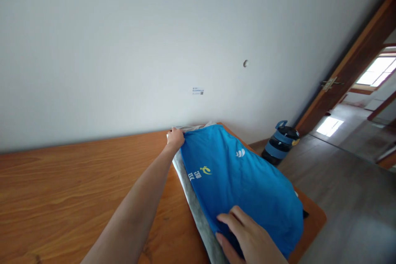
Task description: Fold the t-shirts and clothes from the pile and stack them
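Observation:
A blue cloth (247, 181) with white and yellow printing lies over a grey-white cloth (195, 206) at the right end of the wooden table. At the far left corner of the blue cloth, close to the wall, my left hand (175, 138) is closed on its edge. My right hand (244, 235) is over the near left edge of the blue cloth, thumb and fingers bent round that edge with a small gap between their tips. Whether the right fingers pinch any fabric is hard to make out.
The wooden table (77, 181) runs along a white wall (123, 49) bearing a small label (198, 90). Beyond its right edge stands a dark bottle (280, 144) with blue bands. Further right is an open door (349, 70) and the floor.

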Available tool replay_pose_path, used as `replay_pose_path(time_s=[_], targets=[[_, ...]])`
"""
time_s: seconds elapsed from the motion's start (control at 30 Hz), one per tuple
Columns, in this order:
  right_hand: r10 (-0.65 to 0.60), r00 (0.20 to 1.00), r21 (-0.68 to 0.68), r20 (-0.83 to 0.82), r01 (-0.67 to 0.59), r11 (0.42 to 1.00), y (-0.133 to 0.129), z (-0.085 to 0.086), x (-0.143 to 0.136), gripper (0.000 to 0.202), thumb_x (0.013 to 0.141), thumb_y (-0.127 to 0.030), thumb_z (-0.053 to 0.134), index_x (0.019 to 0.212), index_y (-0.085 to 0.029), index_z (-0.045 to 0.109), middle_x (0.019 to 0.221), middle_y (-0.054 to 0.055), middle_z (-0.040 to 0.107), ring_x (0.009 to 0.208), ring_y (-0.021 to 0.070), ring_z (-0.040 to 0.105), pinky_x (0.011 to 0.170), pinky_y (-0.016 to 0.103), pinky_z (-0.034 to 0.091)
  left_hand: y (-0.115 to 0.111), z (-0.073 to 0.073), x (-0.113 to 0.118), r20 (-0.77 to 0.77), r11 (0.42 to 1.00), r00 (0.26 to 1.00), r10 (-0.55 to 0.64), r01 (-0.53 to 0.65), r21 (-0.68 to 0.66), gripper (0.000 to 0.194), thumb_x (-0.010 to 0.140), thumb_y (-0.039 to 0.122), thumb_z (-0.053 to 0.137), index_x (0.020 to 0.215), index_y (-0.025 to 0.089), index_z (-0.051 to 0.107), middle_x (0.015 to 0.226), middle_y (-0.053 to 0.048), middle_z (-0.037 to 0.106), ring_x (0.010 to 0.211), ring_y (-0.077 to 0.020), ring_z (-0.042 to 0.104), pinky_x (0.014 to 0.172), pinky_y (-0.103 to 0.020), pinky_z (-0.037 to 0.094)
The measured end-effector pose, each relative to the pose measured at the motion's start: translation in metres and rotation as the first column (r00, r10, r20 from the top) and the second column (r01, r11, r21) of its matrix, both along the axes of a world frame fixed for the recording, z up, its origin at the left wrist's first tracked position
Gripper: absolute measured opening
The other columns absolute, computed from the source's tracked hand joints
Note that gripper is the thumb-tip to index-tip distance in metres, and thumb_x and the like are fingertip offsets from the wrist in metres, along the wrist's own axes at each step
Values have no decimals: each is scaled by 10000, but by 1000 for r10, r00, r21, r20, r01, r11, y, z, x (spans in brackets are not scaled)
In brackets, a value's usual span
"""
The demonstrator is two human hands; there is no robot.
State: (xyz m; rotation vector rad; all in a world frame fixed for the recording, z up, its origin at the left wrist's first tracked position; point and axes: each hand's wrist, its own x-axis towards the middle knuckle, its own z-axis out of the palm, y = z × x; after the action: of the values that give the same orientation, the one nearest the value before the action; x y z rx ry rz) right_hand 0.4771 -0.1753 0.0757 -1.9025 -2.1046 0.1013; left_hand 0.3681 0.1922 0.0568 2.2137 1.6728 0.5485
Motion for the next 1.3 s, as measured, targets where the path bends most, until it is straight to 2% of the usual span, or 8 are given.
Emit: replay_pose_path(time_s=[0.13,0.3,0.6,0.73,0.87,0.97,1.1,1.3], targets=[[-5,990,-68,-139,-5,998,8,11,-10,323,1028,-214,396,1057,-259,714,885,18,699,775,134,720,666,206,505,23,15,-17,-4,997,1000,-24,24,73,371,866,121,565,1149,237,777,1233,-96,720,1132,-275,666,1005,-353,515],[43,989,-190,-144,-70,979,19,25,-31,267,992,-234,482,1014,-254,747,871,23,724,798,156,723,671,216,507,22,20,-34,4,987,999,-32,31,155,412,932,149,499,1292,177,698,1327,-157,646,1227,-305,614,1080,-414,481],[-220,976,51,10,219,974,33,-3,-15,547,993,-558,438,1388,-230,625,1455,154,586,1329,335,562,1083,537,460,-89,-17,-17,-73,829,845,-529,533,168,404,984,512,531,1303,303,666,1476,-57,569,1370,-305,500,1192,-516,340],[-223,974,-10,27,224,975,38,-9,-5,534,1011,-557,399,1334,-227,666,1347,149,671,1246,327,632,1029,522,503,-127,-11,-24,-162,756,760,-629,647,95,434,1010,434,478,1344,206,635,1539,-165,488,1422,-411,432,1174,-677,259],[-219,975,29,43,218,976,81,3,8,489,1042,-436,314,1123,-204,737,1131,138,749,1088,282,698,969,448,526,-179,-7,-44,-141,648,661,-737,750,128,499,1039,459,383,1420,194,565,1515,-176,515,1388,-389,486,1156,-627,343],[-292,951,94,105,282,955,122,-7,17,513,1017,-417,364,1407,-166,584,1458,174,578,1372,289,516,1105,467,422,-214,-12,-74,-97,579,599,-795,796,174,564,1058,493,296,1528,216,438,1581,-165,434,1448,-353,422,1189,-564,333],[-458,873,-70,170,474,878,148,-34,16,550,990,-469,375,1421,-200,586,1478,183,561,1364,372,514,1065,619,407,-223,-20,-141,-114,553,576,-810,813,182,618,1031,553,363,1561,234,380,1612,-152,387,1470,-339,391,1210,-534,313],[-508,835,-46,211,528,848,160,-42,-36,530,983,-394,354,1278,-79,663,1286,301,641,1223,449,592,922,657,460,-191,-36,-266,-116,822,844,-524,537,190,400,1025,337,403,1363,211,579,1499,-135,538,1343,-284,538,1132,-475,439]])
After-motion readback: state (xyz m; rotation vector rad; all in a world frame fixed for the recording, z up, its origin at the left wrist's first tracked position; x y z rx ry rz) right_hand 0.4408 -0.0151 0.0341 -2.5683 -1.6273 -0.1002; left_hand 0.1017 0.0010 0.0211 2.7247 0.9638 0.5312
